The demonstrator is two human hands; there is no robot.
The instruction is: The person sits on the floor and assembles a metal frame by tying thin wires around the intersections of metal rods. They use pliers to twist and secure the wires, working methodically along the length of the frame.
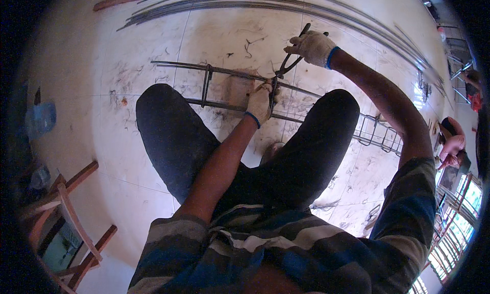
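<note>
A cage of thin steel bars with square stirrups (206, 84) lies across the floor in front of my knees. My left hand (260, 101), in a pale work glove with a blue cuff, is closed around the cage at one stirrup. In my gloved right hand (312, 48) are dark pincers (289, 65), held by the handles, which stand apart. Their jaws are at the top bar, just above my left hand. Whether wire sits in the jaws is too small to tell. A brownish block (239, 91) shows beneath the cage.
Long loose steel rods (229, 5) lie beyond the cage, curving to the right. More cage (377, 133) shows past my right knee. A wooden chair frame (76, 225) stands at lower left, near a bluish plastic jug (43, 118). Another person (452, 143) is at far right.
</note>
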